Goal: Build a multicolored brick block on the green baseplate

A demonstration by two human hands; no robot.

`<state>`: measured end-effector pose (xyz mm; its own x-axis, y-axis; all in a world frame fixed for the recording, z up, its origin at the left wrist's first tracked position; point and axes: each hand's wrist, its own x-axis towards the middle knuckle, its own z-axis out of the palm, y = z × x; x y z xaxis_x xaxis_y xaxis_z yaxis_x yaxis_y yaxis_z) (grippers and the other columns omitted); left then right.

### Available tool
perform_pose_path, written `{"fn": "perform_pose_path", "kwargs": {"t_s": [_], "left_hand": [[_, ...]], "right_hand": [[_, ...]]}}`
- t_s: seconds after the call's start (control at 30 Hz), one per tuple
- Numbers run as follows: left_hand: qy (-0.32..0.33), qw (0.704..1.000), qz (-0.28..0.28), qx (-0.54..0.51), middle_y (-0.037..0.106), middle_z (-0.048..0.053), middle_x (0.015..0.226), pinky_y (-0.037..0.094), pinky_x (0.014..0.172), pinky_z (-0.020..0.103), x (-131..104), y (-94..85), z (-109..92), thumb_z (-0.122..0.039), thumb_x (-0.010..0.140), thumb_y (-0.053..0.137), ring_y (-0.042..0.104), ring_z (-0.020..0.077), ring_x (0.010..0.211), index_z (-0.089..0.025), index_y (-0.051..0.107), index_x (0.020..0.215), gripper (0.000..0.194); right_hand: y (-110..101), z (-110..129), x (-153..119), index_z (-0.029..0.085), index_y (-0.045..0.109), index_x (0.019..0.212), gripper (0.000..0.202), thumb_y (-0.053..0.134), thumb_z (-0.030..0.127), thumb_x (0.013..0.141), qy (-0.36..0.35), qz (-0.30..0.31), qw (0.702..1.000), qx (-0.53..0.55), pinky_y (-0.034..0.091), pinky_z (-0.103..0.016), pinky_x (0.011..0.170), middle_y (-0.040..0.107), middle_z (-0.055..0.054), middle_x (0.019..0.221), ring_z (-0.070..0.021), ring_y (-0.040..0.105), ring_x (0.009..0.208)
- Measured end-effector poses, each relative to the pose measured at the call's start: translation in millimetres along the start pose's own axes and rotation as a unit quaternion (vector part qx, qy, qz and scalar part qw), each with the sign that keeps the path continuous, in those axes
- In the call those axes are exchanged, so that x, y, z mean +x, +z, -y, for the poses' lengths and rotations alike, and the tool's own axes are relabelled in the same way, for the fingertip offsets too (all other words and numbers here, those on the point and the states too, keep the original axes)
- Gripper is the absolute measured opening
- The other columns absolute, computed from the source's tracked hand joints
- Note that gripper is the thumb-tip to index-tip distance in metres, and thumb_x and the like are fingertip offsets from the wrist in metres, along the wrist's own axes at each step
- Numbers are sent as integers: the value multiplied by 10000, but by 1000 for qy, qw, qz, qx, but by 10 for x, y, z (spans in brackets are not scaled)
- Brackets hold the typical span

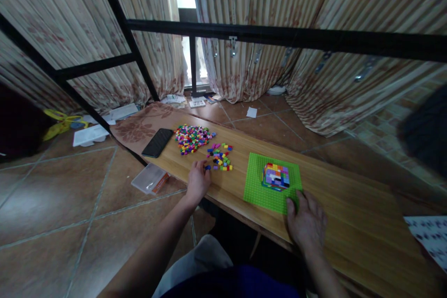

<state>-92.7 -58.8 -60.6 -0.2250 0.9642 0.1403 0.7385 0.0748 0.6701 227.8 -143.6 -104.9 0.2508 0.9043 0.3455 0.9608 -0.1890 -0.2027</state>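
Observation:
My left hand [198, 180] is at the table's near edge, thumb and fingers closed round a small blue building brick [208, 167]. Just beyond its fingertips lies a loose group of mixed-colour bricks [222, 154]. A larger heap of small bricks [192, 138] sits farther left. To the right is a green baseplate [254, 191], bearing a blocky multicoloured brick build [275, 176] with a dark gap in its top layer. My right hand [307, 219] rests at the plate's near right corner, thumb and fingers apart, touching the corner.
A black phone [158, 143] lies left of the heap on the wooden table [349, 205]. Below the table's left side, a clear plastic box [150, 179] is visible. A black metal frame [279, 37] crosses in front of curtains. Papers [251, 112] lie on the tiled floor.

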Motion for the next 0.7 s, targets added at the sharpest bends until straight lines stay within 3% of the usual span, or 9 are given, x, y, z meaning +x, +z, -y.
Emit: {"fn": "perform_pose_path", "kwargs": {"t_s": [0.17,0.33,0.47,0.7], "left_hand": [[42,999,13,17,587,99,1098,492,833,333,17,43,-65,-237,852,535,615,215,924,-187,602,1121,281],[119,988,74,71,568,70,1142,482,780,299,-51,116,-167,-228,876,495,614,202,932,-240,641,1037,218],[121,981,89,125,552,77,1166,480,755,301,-16,143,-228,-240,891,470,613,209,932,-243,618,1092,250],[133,979,97,123,546,99,1189,480,790,309,31,62,-276,-202,876,491,615,211,948,-194,593,973,141]], "right_hand": [[-5,1,3,122,535,1273,536,314,458,920,-3,-2,1000,5,343,-526,990,511,-185,1328,-339,428,1220],[-42,35,3,118,542,1262,519,324,447,926,0,-5,1000,3,345,-513,999,515,-177,1327,-330,437,1214],[-73,66,4,116,544,1259,510,326,440,931,0,-4,1000,1,345,-498,1008,519,-169,1328,-321,435,1220],[-68,79,10,122,540,1269,505,336,437,931,11,6,1000,4,332,-497,1007,511,-166,1339,-319,436,1209]]}}
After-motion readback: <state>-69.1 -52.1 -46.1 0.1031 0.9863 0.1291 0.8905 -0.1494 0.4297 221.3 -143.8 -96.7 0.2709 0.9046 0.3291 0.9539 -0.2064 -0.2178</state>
